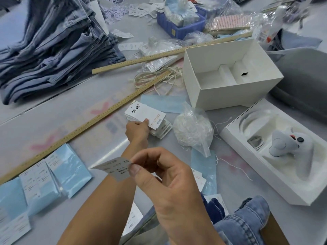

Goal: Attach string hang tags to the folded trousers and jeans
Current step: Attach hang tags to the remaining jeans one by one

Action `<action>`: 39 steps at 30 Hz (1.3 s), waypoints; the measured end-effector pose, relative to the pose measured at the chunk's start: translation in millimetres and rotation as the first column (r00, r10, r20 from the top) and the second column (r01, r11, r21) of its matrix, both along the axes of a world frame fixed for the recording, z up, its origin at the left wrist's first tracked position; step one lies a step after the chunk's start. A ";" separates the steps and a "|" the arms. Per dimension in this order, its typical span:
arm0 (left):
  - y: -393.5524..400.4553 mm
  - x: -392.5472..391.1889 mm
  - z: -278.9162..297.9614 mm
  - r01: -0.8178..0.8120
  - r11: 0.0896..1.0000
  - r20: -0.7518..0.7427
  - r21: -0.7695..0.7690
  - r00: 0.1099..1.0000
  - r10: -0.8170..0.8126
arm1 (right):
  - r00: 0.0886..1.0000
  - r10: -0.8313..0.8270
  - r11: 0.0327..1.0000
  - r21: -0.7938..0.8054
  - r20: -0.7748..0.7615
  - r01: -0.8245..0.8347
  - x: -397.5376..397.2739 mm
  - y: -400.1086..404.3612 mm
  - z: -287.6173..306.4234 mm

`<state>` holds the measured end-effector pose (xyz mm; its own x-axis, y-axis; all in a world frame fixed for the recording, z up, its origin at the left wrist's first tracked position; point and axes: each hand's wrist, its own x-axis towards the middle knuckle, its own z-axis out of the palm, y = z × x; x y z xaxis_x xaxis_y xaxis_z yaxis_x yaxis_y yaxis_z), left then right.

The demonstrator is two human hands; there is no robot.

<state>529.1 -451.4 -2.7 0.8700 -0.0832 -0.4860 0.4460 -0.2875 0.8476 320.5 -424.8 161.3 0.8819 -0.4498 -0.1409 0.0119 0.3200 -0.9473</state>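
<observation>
Grey worktable [58,110], cluttered end to end — two wooden yardsticks [85,126] crossing it, an open white box [228,96], a blue bin [178,27] of tags at the far edge, clear bags, loose cord [159,78]. Pile of folded jeans [53,46] sits far left, well apart from both hands. Another bit of denim [244,221] shows at the bottom edge, near the person's body.

Left hand [137,129] reaches out across the table and pinches the top card of a stack of white hang tags [146,115], thumb on its face, fingers under. Right hand [169,175] is close to the camera, thumb and forefinger clamped on a small printed label [113,167], other fingers curled loosely. Hands are well apart, each holding its own piece of paper.

Bag of white strings [192,131] lies just beside the tag stack, w/ a few loose strings trailing off to the right. Rows of light-blue packets w/ white labels [47,175] lie along the near yardstick.

Progress, as a judgement: this looks like tag prep, not attaching. No string is in either hand and no tag is threaded. Can't tell if any jeans in the pile already carry tags — a white card or two shows near the pile's top, unclear if attached. So the main work, stringing tags and fixing them to garments, looks to be still ahead.
</observation>
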 end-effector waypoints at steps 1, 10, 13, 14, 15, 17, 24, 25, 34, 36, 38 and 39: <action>0.3 2.0 -1.0 0.014 1.000 0.017 0.005 1.000 -0.014 | 1.000 -0.001 1.000 -0.002 0.001 0.001 0.0 -0.2 -0.8; -3.0 10.1 1.9 -0.077 0.997 0.034 -0.012 0.996 0.078 | 1.000 -0.014 1.000 -0.007 -0.017 0.014 -1.9 -3.0 -6.6; -4.9 10.7 18.4 -0.206 0.962 -0.097 -0.176 0.977 0.192 | 0.997 -0.074 0.997 0.017 -0.029 0.075 -2.8 -5.1 -9.9; -4.3 9.5 26.6 -0.237 0.944 -0.149 -0.230 0.967 0.207 | 0.994 -0.100 0.994 0.038 -0.034 0.101 -3.1 -6.9 -11.3; -1.5 6.0 37.4 -0.229 0.936 -0.191 -0.268 0.965 0.181 | 0.991 -0.127 0.990 0.061 -0.037 0.129 -3.2 -8.9 -12.8; 9.8 -7.5 60.6 -0.148 0.934 -0.181 -0.325 0.979 0.092 | 0.981 -0.186 0.978 0.081 -0.055 0.190 -2.2 -14.9 -15.3; 95.2 -87.9 124.1 0.351 0.930 0.385 -0.113 0.878 -0.285 | 0.972 -0.223 0.966 0.115 -0.067 0.230 2.3 -22.9 -13.8; 104.7 -96.5 129.0 0.386 0.916 0.406 -0.106 0.858 -0.315 | 0.974 -0.211 0.971 0.102 -0.078 0.218 2.4 -22.2 -14.6; 134.1 -121.8 137.5 0.421 0.885 0.435 -0.199 0.847 -0.306 | 0.978 -0.166 0.986 0.007 -0.126 0.168 3.4 -16.7 -13.4; 136.8 -121.2 138.8 0.435 0.880 0.445 -0.190 0.837 -0.318 | 0.979 -0.159 0.987 -0.003 -0.128 0.160 4.1 -16.2 -14.4; 137.6 -120.5 139.3 0.444 0.877 0.458 -0.186 0.829 -0.322 | 0.982 -0.147 0.989 -0.002 -0.119 0.148 3.9 -16.7 -16.6; 137.3 -120.4 139.2 0.448 0.875 0.471 -0.186 0.822 -0.321 | 0.983 -0.141 0.990 -0.015 -0.121 0.140 4.1 -16.7 -17.8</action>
